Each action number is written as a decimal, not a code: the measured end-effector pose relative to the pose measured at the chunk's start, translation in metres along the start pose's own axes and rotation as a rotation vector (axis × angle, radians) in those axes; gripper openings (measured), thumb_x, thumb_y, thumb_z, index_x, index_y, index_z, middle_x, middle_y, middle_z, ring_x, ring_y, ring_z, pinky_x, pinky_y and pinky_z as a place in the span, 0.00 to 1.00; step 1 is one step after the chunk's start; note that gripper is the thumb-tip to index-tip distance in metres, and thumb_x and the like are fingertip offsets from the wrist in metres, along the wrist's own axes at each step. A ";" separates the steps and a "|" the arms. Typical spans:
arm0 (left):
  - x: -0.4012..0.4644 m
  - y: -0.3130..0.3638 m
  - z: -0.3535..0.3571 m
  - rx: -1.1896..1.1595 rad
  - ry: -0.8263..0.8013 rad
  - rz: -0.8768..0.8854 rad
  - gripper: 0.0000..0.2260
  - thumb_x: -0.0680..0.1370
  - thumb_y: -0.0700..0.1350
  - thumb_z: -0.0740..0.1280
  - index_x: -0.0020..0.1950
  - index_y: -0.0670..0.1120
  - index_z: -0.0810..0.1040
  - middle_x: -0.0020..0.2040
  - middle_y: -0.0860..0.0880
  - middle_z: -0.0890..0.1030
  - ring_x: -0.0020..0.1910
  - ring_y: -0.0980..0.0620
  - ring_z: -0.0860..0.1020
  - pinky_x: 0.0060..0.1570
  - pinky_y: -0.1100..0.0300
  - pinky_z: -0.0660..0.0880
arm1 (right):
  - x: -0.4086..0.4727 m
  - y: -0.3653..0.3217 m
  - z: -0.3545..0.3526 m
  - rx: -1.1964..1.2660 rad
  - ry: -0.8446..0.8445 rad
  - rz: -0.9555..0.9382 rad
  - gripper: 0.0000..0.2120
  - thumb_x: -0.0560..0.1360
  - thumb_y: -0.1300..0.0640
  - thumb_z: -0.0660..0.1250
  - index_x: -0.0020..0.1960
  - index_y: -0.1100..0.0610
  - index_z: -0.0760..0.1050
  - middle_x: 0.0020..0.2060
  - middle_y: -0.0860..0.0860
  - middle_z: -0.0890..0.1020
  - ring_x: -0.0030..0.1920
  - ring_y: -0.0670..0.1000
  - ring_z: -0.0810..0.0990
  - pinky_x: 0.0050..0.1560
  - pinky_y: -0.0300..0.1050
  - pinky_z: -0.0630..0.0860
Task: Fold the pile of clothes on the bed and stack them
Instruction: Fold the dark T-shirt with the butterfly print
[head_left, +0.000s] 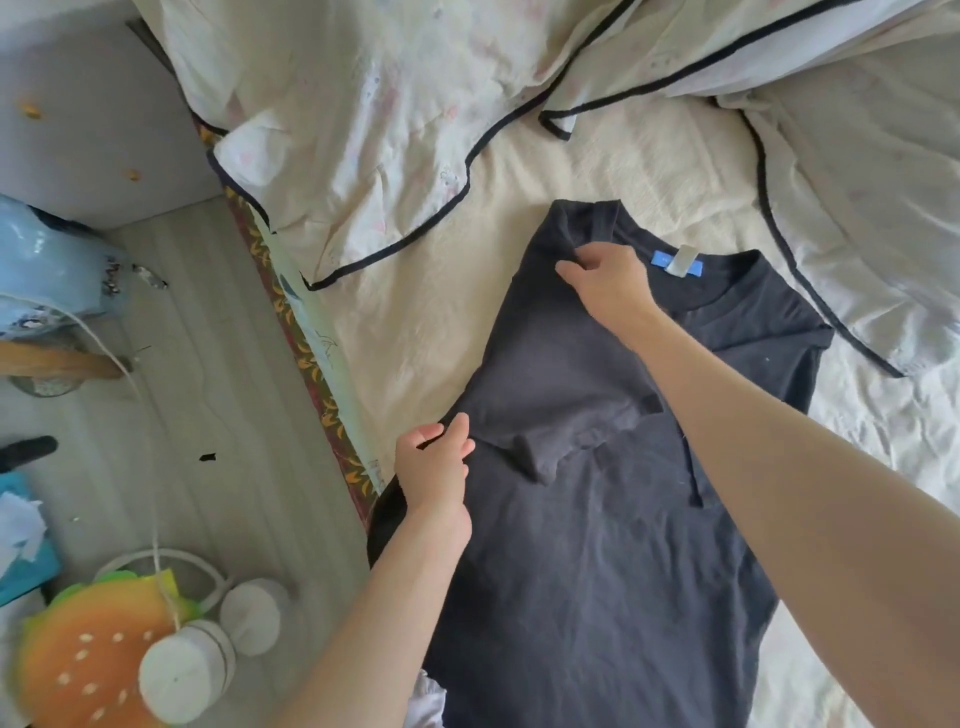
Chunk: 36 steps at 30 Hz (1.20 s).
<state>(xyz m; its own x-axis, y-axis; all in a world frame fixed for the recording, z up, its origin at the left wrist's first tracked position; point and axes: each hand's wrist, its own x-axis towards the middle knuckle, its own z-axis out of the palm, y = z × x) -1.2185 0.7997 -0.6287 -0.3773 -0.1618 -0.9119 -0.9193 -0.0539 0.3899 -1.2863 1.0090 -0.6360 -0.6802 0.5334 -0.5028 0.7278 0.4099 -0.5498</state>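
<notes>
A black T-shirt (597, 545) lies spread on the cream bed sheet (431, 322), collar away from me, with a blue neck label (677, 265). Its left side and sleeve are folded in over the chest. My right hand (610, 283) pinches the fabric at the left shoulder, next to the collar. My left hand (434, 465) grips the folded left edge lower down, near the bed's side. The shirt's hem runs out of view at the bottom.
A white quilt with black piping (363, 130) is bunched across the top and right of the bed. Left of the bed is wood-look floor (208, 364) with a burger-shaped cushion (88, 660), white headphones (218, 634), a cord and a blue bag (47, 260).
</notes>
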 end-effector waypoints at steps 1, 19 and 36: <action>0.001 0.001 0.002 0.016 0.031 0.020 0.09 0.76 0.43 0.69 0.52 0.46 0.71 0.44 0.49 0.78 0.45 0.54 0.79 0.46 0.59 0.74 | 0.003 -0.003 0.002 0.081 0.001 0.021 0.10 0.76 0.53 0.66 0.53 0.59 0.76 0.43 0.49 0.77 0.48 0.49 0.75 0.48 0.42 0.70; 0.019 0.005 -0.002 -0.126 0.059 0.115 0.07 0.77 0.38 0.68 0.54 0.43 0.73 0.48 0.47 0.79 0.45 0.52 0.81 0.43 0.66 0.76 | 0.033 -0.032 0.014 0.435 -0.085 0.111 0.04 0.72 0.56 0.72 0.46 0.52 0.79 0.34 0.44 0.78 0.34 0.40 0.75 0.34 0.31 0.71; -0.004 -0.042 0.037 0.283 -0.036 0.072 0.11 0.74 0.45 0.71 0.37 0.40 0.74 0.33 0.48 0.78 0.34 0.54 0.79 0.43 0.59 0.77 | -0.036 0.099 -0.024 0.406 -0.023 0.432 0.04 0.75 0.58 0.70 0.41 0.54 0.77 0.40 0.49 0.79 0.37 0.46 0.78 0.36 0.36 0.76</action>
<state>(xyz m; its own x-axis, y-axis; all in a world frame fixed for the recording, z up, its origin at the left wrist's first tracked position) -1.1830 0.8391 -0.6462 -0.4413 -0.1197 -0.8893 -0.8830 0.2346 0.4066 -1.1872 1.0482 -0.6566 -0.3352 0.5709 -0.7495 0.8507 -0.1586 -0.5012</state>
